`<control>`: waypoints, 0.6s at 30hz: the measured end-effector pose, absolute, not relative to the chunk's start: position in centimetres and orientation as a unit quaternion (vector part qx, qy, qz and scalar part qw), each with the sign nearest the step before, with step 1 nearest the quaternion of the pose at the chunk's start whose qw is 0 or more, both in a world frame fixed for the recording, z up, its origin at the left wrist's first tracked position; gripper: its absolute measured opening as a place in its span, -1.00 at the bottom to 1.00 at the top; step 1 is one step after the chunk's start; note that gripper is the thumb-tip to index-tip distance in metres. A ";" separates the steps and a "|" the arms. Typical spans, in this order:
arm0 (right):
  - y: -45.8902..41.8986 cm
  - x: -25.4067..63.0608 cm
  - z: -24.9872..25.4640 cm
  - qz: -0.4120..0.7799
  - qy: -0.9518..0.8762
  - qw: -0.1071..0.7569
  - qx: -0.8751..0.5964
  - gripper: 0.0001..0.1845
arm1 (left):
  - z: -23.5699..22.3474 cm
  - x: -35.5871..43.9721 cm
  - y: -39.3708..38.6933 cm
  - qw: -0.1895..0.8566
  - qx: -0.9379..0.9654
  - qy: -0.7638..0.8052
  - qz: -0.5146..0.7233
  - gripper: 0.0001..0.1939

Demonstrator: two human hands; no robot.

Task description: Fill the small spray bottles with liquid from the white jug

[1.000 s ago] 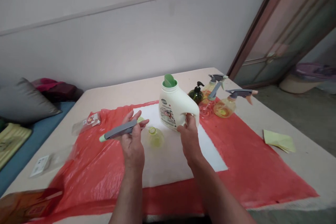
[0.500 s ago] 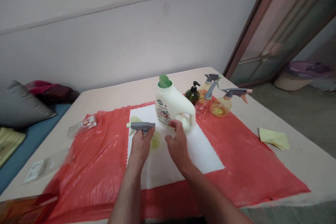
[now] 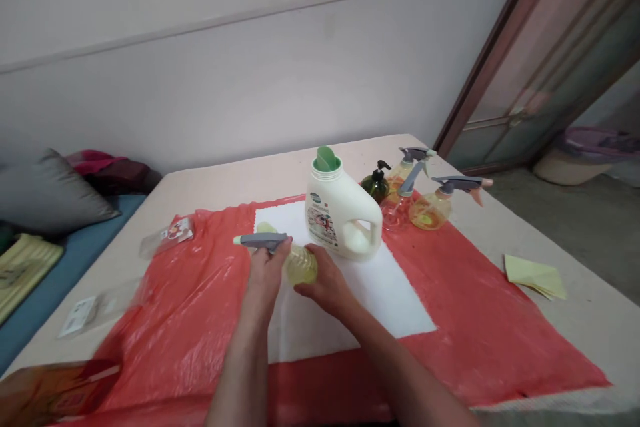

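Left hand (image 3: pixel 266 268) pinches a grey plastic trigger sprayer head (image 3: pixel 260 240); right hand (image 3: pixel 326 278) curls around a translucent yellow round bottle (image 3: pixel 301 268), within the white rectangular sheet's (image 3: pixel 393 297) edges. Room opens rightward; a white handled plastic jug (image 3: pixel 340 203) bounds the far side.

Level grey spray head (image 3: pixel 261 239) beside translucent yellow bottle (image 3: pixel 301 268)

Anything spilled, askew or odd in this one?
I see no spill. The red sheet lies rumpled at the left rather than flat, and the jug stands uncapped, its green spout exposed.
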State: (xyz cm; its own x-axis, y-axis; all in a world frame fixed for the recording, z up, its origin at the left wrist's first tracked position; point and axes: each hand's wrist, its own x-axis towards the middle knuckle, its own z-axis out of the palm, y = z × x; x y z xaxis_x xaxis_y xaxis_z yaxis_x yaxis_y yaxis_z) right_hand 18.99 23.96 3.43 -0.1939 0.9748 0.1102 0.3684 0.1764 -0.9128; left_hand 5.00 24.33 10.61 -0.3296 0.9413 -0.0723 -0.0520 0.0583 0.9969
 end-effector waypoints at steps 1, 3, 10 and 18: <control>23.7 19.1 3.9 0.389 -0.662 0.398 -0.501 -0.13 | 10.9 4.8 24.3 0.454 0.351 0.562 0.596 -0.63; 23.2 19.3 5.0 0.371 -0.657 0.441 -0.486 -0.14 | 11.5 4.3 24.2 0.502 0.303 0.516 0.625 -0.63; 21.8 19.0 6.6 0.233 -0.708 0.526 -0.410 -0.29 | 12.7 3.3 23.4 0.602 0.213 0.414 0.649 -0.67; 20.9 18.3 7.2 0.204 -0.709 0.537 -0.410 -0.29 | 12.8 3.1 22.7 0.592 0.230 0.419 0.649 -0.76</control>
State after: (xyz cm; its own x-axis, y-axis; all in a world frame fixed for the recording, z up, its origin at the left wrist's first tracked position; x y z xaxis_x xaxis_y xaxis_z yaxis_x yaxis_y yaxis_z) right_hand 18.30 20.91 7.23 -0.0876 0.8002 0.5933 0.3624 0.5804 -0.7293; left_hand 3.13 22.74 12.81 -0.1936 0.9610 -0.1973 -0.5756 0.0516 0.8161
